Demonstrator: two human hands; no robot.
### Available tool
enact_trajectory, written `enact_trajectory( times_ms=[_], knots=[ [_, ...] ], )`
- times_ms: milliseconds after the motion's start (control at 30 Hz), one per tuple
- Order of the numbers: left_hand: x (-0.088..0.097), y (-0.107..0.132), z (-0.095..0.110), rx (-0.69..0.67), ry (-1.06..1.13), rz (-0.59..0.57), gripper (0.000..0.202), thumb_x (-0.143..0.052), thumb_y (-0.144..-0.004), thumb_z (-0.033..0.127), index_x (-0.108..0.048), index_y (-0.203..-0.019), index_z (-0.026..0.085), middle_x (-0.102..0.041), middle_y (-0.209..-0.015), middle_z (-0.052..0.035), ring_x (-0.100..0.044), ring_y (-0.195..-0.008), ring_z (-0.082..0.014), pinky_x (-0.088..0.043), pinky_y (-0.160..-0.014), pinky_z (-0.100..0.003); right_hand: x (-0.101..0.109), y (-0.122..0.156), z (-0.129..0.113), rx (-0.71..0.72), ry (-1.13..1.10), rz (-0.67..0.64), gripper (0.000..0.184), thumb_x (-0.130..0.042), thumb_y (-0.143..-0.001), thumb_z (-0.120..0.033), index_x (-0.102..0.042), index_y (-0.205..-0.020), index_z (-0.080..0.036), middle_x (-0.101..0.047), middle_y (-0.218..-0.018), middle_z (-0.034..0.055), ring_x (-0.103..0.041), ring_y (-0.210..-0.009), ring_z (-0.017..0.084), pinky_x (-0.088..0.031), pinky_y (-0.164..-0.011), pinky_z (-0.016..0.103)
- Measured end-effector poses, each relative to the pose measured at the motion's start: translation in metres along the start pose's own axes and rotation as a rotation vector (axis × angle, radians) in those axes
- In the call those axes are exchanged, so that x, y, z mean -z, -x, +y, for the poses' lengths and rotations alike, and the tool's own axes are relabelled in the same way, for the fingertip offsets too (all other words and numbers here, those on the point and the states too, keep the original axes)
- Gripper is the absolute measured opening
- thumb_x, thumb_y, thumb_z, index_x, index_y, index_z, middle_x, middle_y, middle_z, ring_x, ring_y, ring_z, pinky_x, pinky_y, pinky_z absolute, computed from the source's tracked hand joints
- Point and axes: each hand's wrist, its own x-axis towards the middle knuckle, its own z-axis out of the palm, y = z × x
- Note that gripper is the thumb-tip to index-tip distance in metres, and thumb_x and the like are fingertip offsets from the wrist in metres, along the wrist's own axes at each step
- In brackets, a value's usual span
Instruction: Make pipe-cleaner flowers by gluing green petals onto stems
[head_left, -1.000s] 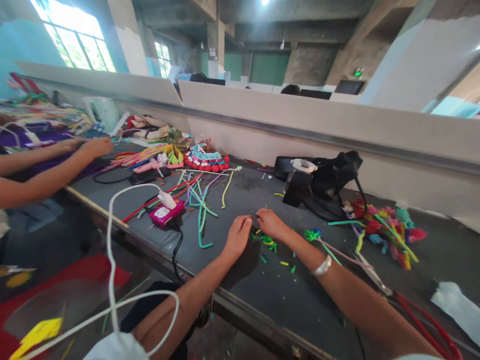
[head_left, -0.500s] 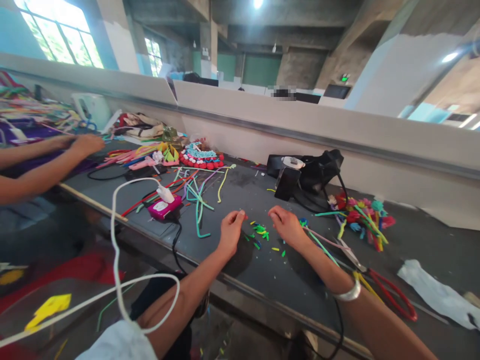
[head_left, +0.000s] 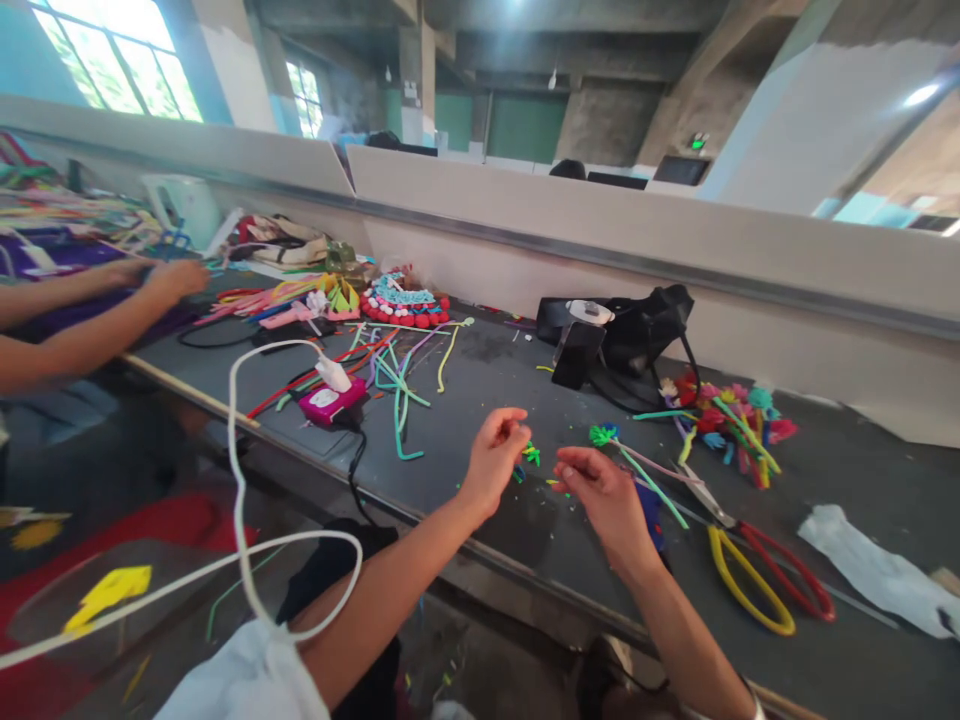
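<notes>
My left hand (head_left: 496, 452) is raised a little above the grey table (head_left: 480, 380), its fingers pinched together on something too small to name. My right hand (head_left: 604, 488) hovers close beside it, its fingertips pinched near a tiny orange scrap. Between and behind the hands lie small green and yellow pipe-cleaner scraps (head_left: 531, 454). A green-tufted pipe-cleaner stem (head_left: 634, 462) lies just beyond my right hand.
Scissors with yellow and red handles (head_left: 757, 572) lie to the right, past them a white cloth (head_left: 877, 580). A pile of colourful pipe-cleaner flowers (head_left: 731, 420), a black bag (head_left: 637, 340), loose pipe cleaners (head_left: 397, 385) and a pink power bank (head_left: 330, 403) are on the table. Another person's arms (head_left: 90, 320) work at left.
Both hands have lifted off the table and come closer together, fingers pinching. The view shifted slightly, showing the scissor handles fully.
</notes>
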Motion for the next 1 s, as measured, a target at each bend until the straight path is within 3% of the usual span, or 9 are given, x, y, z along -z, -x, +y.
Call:
enact_trajectory(
  times_ms=[133,233,333,533,833,933,1000],
  knots=[
    [-0.022,0.023,0.002,0.023,0.065,-0.112,0.026,-0.065,-0.081,0.036,-0.064,-0.102,0.02,-0.063,-0.091,-0.0037,-0.062,-0.081,-0.0156,-0.051,-0.07,-0.026,-0.004,0.008,-0.008,-0.112,-0.268,-0.019,0.041,-0.076,-0.071,-0.042,-0.066,-0.105,-0.023,-0.069,-0.096,0.0061,-0.068,-0.086,0.023,-0.06,-0.063,0.034],
    [-0.029,0.033,0.005,-0.001,0.049,-0.178,0.028,-0.063,-0.084,0.04,-0.064,-0.103,0.019,-0.063,-0.098,-0.006,-0.064,-0.09,-0.0183,-0.052,-0.077,-0.029,-0.003,0.008,-0.013,-0.119,-0.28,-0.049,0.036,-0.079,-0.067,-0.04,-0.07,-0.095,-0.02,-0.071,-0.09,0.0053,-0.066,-0.077,0.02,-0.057,-0.058,0.029],
    [-0.031,0.038,0.011,-0.1,0.027,-0.227,0.031,-0.065,-0.084,0.042,-0.063,-0.105,0.019,-0.063,-0.1,-0.0068,-0.064,-0.094,-0.0199,-0.052,-0.082,-0.031,0.008,0.007,-0.017,-0.1,-0.249,0.035,0.027,-0.081,-0.066,-0.037,-0.072,-0.083,-0.019,-0.07,-0.077,0.0025,-0.062,-0.063,0.015,-0.054,-0.053,0.026],
    [-0.029,0.034,0.017,-0.183,0.102,-0.188,0.029,-0.065,-0.085,0.039,-0.062,-0.104,0.018,-0.067,-0.096,-0.0062,-0.066,-0.095,-0.0209,-0.049,-0.092,-0.037,0.031,0.015,-0.037,0.001,-0.282,0.075,0.022,-0.081,-0.069,-0.035,-0.073,-0.083,-0.019,-0.065,-0.064,-0.0007,-0.059,-0.056,0.013,-0.054,-0.052,0.026],
    [-0.028,0.025,0.005,-0.049,0.15,-0.225,0.028,-0.068,-0.083,0.038,-0.067,-0.1,0.015,-0.069,-0.093,-0.0064,-0.067,-0.093,-0.02,-0.048,-0.092,-0.037,0.047,0.027,-0.057,0.019,-0.489,0.038,0.02,-0.08,-0.074,-0.032,-0.075,-0.086,-0.018,-0.068,-0.074,0.0022,-0.059,-0.057,0.011,-0.053,-0.049,0.023],
    [-0.027,0.03,0.01,0.026,0.17,-0.356,0.034,-0.068,-0.084,0.042,-0.068,-0.106,0.015,-0.069,-0.098,-0.0077,-0.066,-0.095,-0.0203,-0.05,-0.089,-0.037,0.048,0.027,-0.055,-0.018,-0.508,-0.017,0.02,-0.078,-0.076,-0.034,-0.073,-0.085,-0.017,-0.067,-0.071,0.0012,-0.058,-0.055,0.011,-0.052,-0.049,0.022],
    [-0.026,0.039,0.012,0.139,0.158,-0.571,0.041,-0.07,-0.082,0.043,-0.066,-0.113,0.016,-0.068,-0.095,-0.0073,-0.067,-0.089,-0.0199,-0.054,-0.08,-0.035,0.047,0.029,-0.053,-0.036,-0.397,-0.113,0.019,-0.073,-0.079,-0.035,-0.073,-0.087,-0.018,-0.067,-0.071,0.0008,-0.059,-0.054,0.011,-0.052,-0.05,0.023]
  ],
)
